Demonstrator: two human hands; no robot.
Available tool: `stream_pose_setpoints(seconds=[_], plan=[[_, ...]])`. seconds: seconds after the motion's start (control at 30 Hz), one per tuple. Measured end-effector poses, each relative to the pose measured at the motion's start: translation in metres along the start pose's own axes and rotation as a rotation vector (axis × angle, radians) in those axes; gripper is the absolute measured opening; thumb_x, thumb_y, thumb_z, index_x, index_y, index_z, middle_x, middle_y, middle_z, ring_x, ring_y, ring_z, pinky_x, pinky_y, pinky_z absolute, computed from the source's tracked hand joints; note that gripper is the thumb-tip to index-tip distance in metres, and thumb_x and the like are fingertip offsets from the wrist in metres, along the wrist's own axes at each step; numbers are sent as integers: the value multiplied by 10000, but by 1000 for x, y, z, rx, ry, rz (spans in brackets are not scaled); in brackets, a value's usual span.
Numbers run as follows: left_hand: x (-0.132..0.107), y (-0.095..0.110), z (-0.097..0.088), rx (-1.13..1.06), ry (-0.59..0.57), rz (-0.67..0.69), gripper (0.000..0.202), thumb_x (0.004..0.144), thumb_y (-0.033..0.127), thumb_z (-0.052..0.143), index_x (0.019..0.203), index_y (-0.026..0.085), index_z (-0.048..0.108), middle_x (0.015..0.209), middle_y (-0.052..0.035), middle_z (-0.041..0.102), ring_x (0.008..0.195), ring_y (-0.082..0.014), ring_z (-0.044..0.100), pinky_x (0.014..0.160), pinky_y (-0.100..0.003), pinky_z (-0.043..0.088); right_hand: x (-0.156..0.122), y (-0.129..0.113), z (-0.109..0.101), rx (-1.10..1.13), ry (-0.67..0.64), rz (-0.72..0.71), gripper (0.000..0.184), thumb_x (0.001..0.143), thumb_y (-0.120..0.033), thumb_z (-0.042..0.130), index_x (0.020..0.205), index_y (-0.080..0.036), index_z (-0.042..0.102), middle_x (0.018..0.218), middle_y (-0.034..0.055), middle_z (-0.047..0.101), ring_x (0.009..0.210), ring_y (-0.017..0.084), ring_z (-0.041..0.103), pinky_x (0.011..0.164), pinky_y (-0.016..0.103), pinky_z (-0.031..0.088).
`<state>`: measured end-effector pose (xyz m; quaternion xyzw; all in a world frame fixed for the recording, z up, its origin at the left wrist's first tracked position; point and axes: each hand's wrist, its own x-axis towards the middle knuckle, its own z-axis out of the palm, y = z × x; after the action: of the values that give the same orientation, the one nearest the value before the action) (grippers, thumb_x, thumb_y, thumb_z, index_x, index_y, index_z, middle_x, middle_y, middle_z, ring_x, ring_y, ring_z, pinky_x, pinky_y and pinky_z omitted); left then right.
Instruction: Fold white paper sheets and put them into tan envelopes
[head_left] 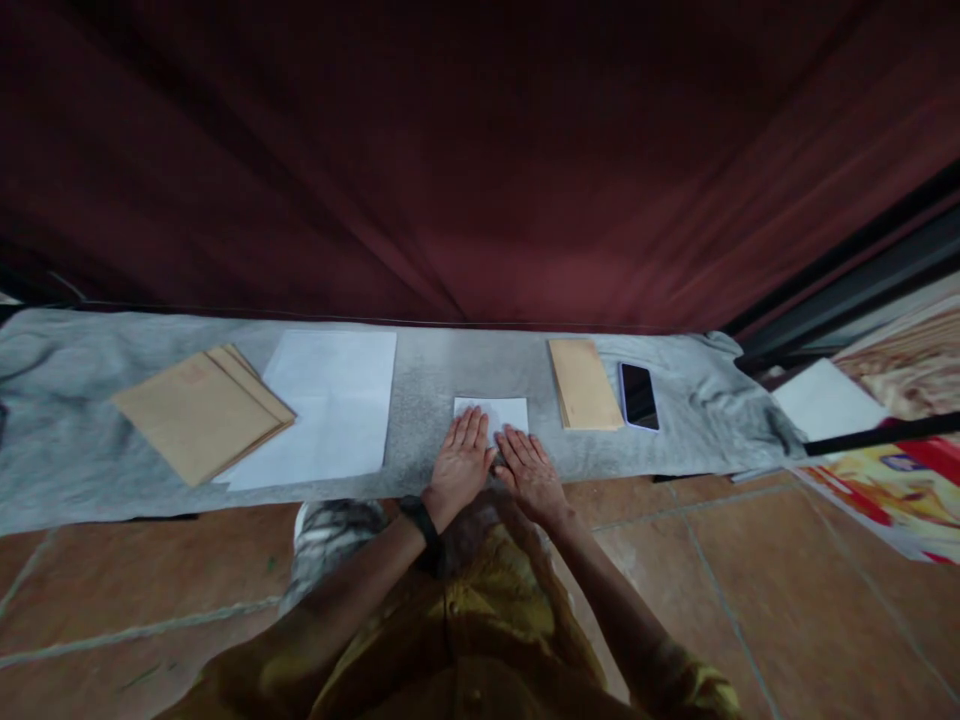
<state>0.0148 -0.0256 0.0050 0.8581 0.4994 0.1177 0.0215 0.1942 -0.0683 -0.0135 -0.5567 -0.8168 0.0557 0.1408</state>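
Note:
A small white sheet of paper (501, 408), possibly folded, lies at the front middle of a grey cloth-covered table (427, 375). On its left part my left hand (461, 462) rests flat, fingers stretched forward. My right hand (531, 475) lies flat at its lower right, fingers also extended, with the thumbs close together. Both palms cover the paper's near side. To the left are large white sheets (330, 410), partly under a pile of brown envelopes (195, 420). A narrower stack of brown envelopes (586, 385) lies to the right.
A smartphone (639, 396) lies right of the narrow envelopes. A dark red curtain (480, 200) hangs behind the table. Off the right end are a dark metal bar (885, 435), a white sheet (829, 400) and a colourful printed package (900, 490). Floor tiles (750, 560) show in front.

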Motion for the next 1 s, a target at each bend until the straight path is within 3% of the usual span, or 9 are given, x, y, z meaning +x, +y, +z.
stream_pose_setpoints(seconds=[0.17,0.4,0.7,1.0], plan=[[19,-8,12,4,-11,-49,634,1028,391,348,1518,-11,379,1608,-236,364,1525,-302,306,1245,-473,278,0,-2,1,-13,21,1,537,1056,-371,449,1546,-154,420,1617,123,379,1499,261,362,1237,495,303],[17,-13,18,8,44,-97,709,1012,470,379,1533,-11,354,1606,-259,352,1531,-329,287,1226,-509,292,5,2,0,67,35,35,492,1071,-362,390,1525,-185,459,1577,104,455,1468,236,417,1233,484,312],[17,-15,26,-11,91,-100,705,1002,482,378,1540,26,363,1586,-244,401,1517,-332,322,1212,-523,306,42,32,6,25,75,141,508,1073,-382,378,1525,-163,458,1573,117,461,1475,256,403,1218,482,324],[17,-18,24,-1,72,-100,719,1004,507,377,1525,11,389,1597,-238,387,1521,-336,309,1217,-510,305,40,38,8,-10,106,203,558,1058,-422,413,1547,-153,415,1581,125,448,1471,289,398,1208,499,316]])
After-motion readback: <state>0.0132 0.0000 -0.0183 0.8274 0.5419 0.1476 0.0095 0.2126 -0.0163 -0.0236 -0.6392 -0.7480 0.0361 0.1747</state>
